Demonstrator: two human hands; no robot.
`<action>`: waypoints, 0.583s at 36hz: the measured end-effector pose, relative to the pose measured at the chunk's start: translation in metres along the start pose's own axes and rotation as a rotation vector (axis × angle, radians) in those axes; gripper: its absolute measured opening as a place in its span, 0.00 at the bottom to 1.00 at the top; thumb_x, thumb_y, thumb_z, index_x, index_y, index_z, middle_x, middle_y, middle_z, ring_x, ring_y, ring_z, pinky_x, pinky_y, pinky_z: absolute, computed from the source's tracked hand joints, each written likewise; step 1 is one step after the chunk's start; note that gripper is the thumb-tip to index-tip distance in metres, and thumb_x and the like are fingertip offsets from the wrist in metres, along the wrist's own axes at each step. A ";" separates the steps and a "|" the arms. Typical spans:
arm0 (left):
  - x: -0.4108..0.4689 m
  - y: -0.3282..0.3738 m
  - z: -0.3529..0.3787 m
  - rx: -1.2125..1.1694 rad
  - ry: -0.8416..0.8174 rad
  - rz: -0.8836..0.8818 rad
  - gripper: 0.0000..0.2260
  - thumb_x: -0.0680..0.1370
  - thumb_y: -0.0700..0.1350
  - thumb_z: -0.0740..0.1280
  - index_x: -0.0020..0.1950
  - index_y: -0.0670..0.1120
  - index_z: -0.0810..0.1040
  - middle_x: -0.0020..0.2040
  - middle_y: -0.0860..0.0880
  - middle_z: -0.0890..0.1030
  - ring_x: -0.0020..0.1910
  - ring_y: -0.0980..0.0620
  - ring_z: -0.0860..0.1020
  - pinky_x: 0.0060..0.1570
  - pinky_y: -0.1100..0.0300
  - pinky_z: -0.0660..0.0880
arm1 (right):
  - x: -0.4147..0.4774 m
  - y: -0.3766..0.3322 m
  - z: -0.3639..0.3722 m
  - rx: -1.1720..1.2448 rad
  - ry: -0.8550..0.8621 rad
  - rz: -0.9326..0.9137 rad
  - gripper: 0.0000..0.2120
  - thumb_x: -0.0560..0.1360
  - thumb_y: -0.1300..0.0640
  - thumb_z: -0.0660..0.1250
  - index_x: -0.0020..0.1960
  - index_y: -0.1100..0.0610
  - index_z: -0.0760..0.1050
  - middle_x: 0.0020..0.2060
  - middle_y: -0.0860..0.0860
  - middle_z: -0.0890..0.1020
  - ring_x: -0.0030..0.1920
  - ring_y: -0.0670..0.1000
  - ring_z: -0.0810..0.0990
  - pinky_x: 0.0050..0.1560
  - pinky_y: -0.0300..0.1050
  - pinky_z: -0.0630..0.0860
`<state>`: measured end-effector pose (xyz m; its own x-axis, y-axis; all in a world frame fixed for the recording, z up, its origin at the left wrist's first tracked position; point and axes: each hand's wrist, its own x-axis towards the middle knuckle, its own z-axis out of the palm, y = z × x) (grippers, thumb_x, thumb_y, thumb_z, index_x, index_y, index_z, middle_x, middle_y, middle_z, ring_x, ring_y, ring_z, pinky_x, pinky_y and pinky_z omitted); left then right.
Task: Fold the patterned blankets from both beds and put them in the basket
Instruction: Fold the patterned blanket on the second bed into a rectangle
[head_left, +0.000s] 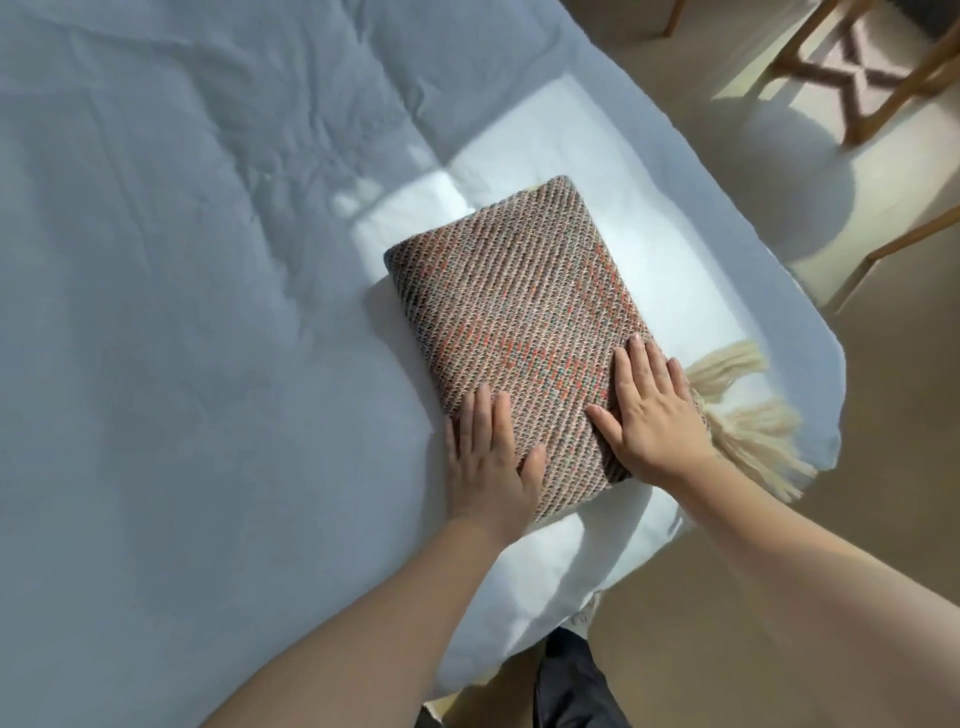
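A patterned blanket (511, 306), woven in brown, cream and orange diagonal stripes, lies folded into a thick rectangle near the corner of the white bed (182, 312). Its cream fringe (748, 415) sticks out at the right end, over the bed's edge. My left hand (488, 457) lies flat, fingers apart, on the near left corner of the folded blanket, partly on the duvet. My right hand (649, 415) presses flat on the near right part, beside the fringe. Neither hand grips the fabric. No basket is in view.
The white duvet covers the bed to the left and back, wrinkled, with a sunlit patch around the blanket. A wooden stand with crossed legs (862, 78) is on the beige floor (779, 597) at the upper right. My dark trouser leg (571, 686) shows at the bottom.
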<state>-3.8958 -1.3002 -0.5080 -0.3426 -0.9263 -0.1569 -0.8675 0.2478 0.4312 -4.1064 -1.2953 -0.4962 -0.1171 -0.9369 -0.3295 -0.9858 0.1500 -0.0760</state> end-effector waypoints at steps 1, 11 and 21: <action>0.006 0.000 -0.007 -0.049 0.015 -0.044 0.34 0.76 0.59 0.51 0.77 0.40 0.55 0.78 0.41 0.53 0.77 0.45 0.49 0.74 0.46 0.48 | 0.006 0.003 -0.005 0.025 -0.003 0.000 0.40 0.76 0.32 0.35 0.78 0.58 0.40 0.77 0.57 0.40 0.76 0.54 0.37 0.75 0.51 0.36; 0.078 -0.027 -0.053 -0.730 0.038 -0.657 0.29 0.75 0.56 0.67 0.71 0.44 0.65 0.67 0.45 0.73 0.64 0.46 0.73 0.64 0.51 0.69 | 0.098 0.022 -0.054 0.521 -0.037 0.089 0.16 0.80 0.46 0.59 0.53 0.60 0.65 0.42 0.58 0.76 0.42 0.59 0.73 0.39 0.49 0.66; 0.097 -0.032 -0.049 -1.087 0.084 -0.754 0.39 0.59 0.64 0.74 0.65 0.46 0.73 0.59 0.48 0.80 0.56 0.48 0.79 0.59 0.45 0.75 | 0.140 0.016 -0.069 1.040 -0.274 0.356 0.27 0.66 0.38 0.72 0.52 0.60 0.75 0.43 0.57 0.83 0.43 0.58 0.83 0.46 0.55 0.81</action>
<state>-3.8834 -1.4115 -0.4940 0.1501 -0.7604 -0.6319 -0.0917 -0.6471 0.7569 -4.1468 -1.4456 -0.4789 -0.2149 -0.7066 -0.6742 -0.3080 0.7041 -0.6398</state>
